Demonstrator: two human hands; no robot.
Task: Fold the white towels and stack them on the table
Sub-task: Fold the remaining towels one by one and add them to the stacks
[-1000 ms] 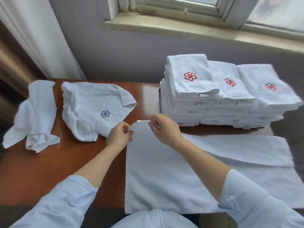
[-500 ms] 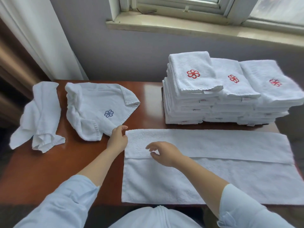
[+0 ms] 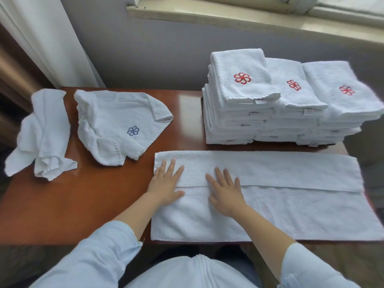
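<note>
A long white towel (image 3: 291, 204) lies flat along the front of the brown table (image 3: 83, 204), its far third folded toward me. My left hand (image 3: 166, 183) presses flat on the towel's left end, fingers spread across the fold edge. My right hand (image 3: 225, 192) lies flat beside it, a little to the right, also over the fold edge. Three stacks of folded white towels with red emblems (image 3: 286, 100) stand at the back right.
A crumpled white towel with a blue emblem (image 3: 116, 123) lies at the back left, and another crumpled white towel (image 3: 43, 134) hangs at the table's left edge. A grey wall and a window sill (image 3: 249, 19) are behind; a curtain (image 3: 41, 38) hangs at the left.
Both hands let go of the towel's far edge after laying it down toward me. They have flattened and now press on the folded part.
</note>
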